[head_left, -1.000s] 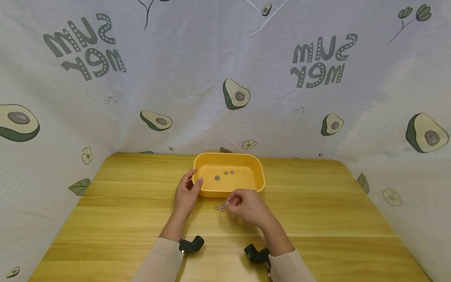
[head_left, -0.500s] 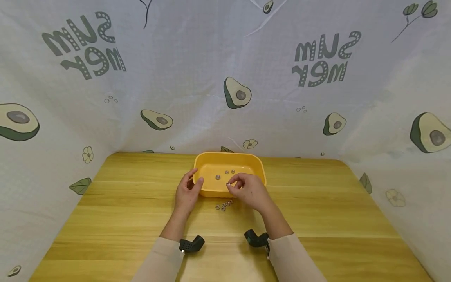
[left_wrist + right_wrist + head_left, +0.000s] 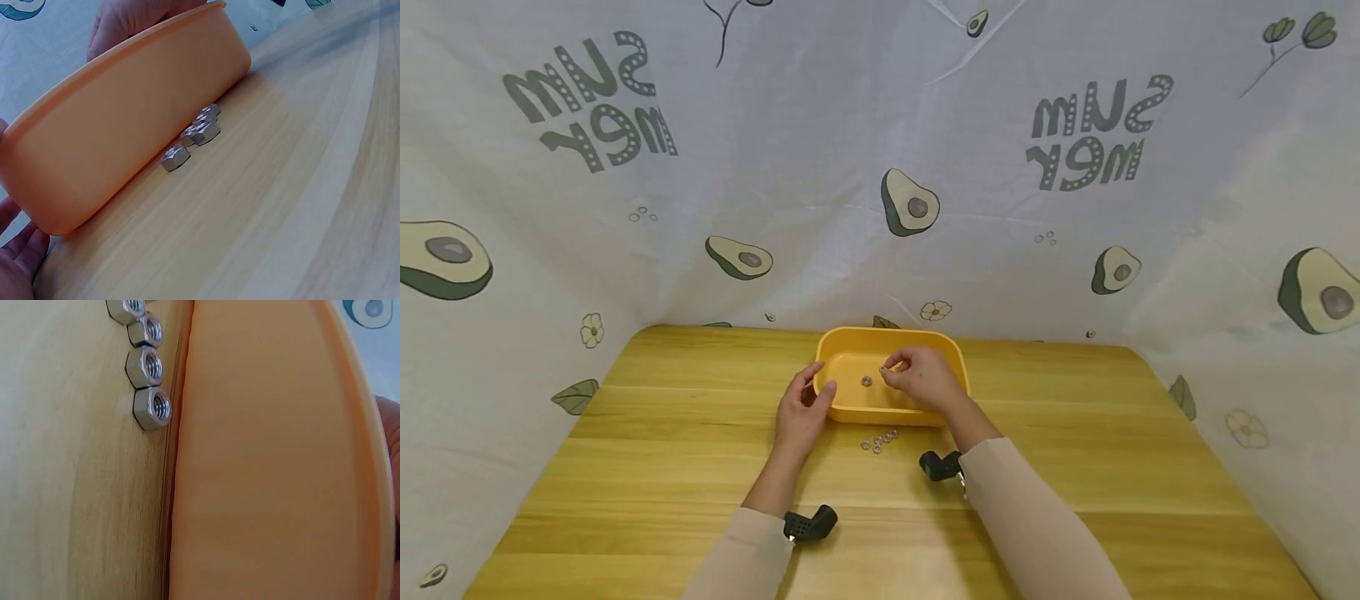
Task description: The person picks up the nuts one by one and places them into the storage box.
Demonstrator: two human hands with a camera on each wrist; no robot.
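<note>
One flat wood-grained bench, yellow-brown, carries everything. On it, toward the far edge, a shallow yellow rectangular tray with rounded corners, apparently plastic. Judged light and fairly stiff, liable to slide if nudged; best steadied by the rim at one end.

Two bare hands. Left hand at the tray's left end: grip part-closed about the corner, thumb at the near rim, fingers along the outer side. Right hand over the tray: grip nearly closed, thumb and finger pinching one small silver hex nut above the tray floor.

Another nut lies inside the tray, left of the right hand. Five loose silver hex nuts sit on the bench just outside the near wall, clustered, some seemingly touching. Nuts look like metal: hard, small but dense, not fragile, smooth enough to slip. Opposite flats are the place to pinch, fingertips only.

Hard to make out: the pinched nut is mostly covered by fingertips, its tilt unclear. Tray floor behind the right hand hidden; cannot tell what lies there. Left fingers partly masked by the tray corner. Right wrist view crops the nut cluster at its top edge.
</note>
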